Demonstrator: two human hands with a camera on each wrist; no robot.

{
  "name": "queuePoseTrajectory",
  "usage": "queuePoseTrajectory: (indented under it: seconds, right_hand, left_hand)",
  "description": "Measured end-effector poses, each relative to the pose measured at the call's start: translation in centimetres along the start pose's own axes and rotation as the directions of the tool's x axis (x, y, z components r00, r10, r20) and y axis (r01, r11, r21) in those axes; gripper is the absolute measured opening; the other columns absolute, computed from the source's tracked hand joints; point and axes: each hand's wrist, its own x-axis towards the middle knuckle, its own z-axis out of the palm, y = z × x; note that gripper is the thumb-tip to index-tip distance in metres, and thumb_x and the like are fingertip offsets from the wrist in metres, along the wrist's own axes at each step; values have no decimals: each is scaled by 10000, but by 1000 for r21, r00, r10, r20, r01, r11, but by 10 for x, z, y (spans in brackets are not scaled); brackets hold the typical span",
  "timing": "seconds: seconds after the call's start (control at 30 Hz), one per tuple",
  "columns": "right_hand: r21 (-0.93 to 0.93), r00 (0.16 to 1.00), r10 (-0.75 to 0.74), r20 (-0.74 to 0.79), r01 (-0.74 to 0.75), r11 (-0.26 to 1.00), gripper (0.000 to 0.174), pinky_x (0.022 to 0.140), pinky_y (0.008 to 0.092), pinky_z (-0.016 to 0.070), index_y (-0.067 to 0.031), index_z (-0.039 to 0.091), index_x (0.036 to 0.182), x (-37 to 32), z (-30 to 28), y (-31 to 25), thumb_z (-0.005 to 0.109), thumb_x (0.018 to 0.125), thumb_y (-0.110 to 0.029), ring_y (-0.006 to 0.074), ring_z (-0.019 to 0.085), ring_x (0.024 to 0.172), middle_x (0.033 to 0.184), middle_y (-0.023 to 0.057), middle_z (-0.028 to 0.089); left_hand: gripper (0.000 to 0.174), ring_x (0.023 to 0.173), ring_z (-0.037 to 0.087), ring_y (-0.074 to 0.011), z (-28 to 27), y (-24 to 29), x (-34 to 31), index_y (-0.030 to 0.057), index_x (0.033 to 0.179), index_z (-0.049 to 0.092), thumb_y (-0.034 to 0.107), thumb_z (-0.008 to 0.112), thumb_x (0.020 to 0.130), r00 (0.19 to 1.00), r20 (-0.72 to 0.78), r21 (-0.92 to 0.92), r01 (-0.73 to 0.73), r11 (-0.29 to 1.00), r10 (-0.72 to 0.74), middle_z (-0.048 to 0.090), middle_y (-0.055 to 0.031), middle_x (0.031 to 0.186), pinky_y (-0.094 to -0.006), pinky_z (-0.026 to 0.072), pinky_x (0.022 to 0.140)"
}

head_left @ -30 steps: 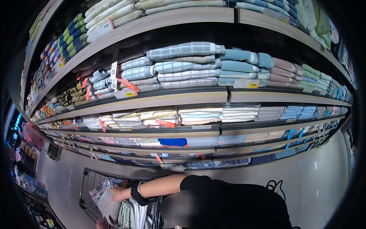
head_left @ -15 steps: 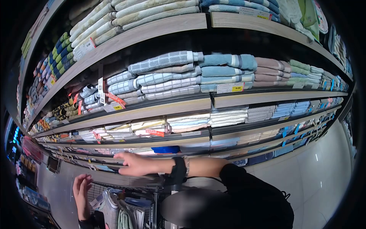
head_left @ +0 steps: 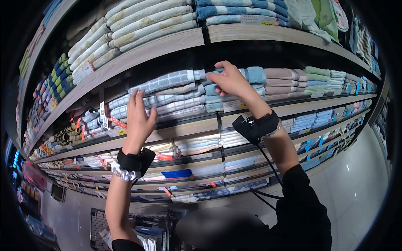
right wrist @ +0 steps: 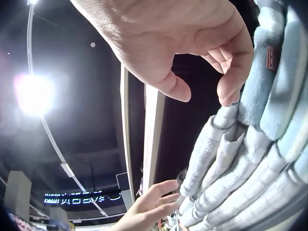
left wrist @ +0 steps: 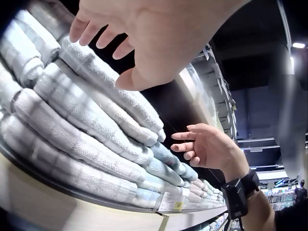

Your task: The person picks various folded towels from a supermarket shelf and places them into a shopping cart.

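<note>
Both hands are raised at a shelf of folded towels. In the head view, the left hand [head_left: 139,121] is at the left part of a grey-blue checked towel [head_left: 167,81] on top of a stack, fingers spread. The right hand [head_left: 229,80] is at that towel's right end, beside a teal towel stack [head_left: 256,75], thumb and fingers apart. The left wrist view shows the left hand [left wrist: 149,38] over the checked towel [left wrist: 110,82]. From the right wrist, the right hand's [right wrist: 192,43] fingertips are close to the towel end [right wrist: 226,115]; contact cannot be told.
Cream towels [head_left: 150,21] and blue towels [head_left: 243,10] fill the shelf above. A price label [head_left: 234,106] hangs at the shelf edge below the teal stack. A cart [head_left: 98,226] holding folded cloths stands at the bottom left, on a pale floor [head_left: 347,180].
Both hands have risen from the cart area to the checked towel stack. A second ago the right hand was on cloths in the cart. The view has also shifted.
</note>
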Motion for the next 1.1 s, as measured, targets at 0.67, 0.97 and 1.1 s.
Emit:
queuePoseTrajectory:
  seconds: [0.67,0.97,1.1]
  right_hand:
    - [547,970,217,110,-241,802,283,387,213,388,83,445,814,50,40,-11,531,684,-152,134,473,506,702,111,499]
    - [543,964,226,140,-265,797,168,405,182,362,66,476,711,51,41,-9,538,647,-76,93,438,486,633,83,484]
    - [699,975,208,81,-204,685,151,411,195,351,19,440,687,51,37,-8,556,624,-54,100,431,505,625,71,464]
  left_hand:
    - [325,826,435,-223,20,-23,41,46,954,441,40,502,635,976,20,466,-203,861,219,474,-65,861,-368,300,775]
    - [246,821,455,-223,17,-18,41,57,929,474,2,448,691,942,-106,423,-247,872,318,502,-69,870,-338,320,755]
    - [260,857,462,-230,9,-8,46,58,949,481,-7,446,700,908,-188,392,-281,876,375,509,-77,887,-350,328,771]
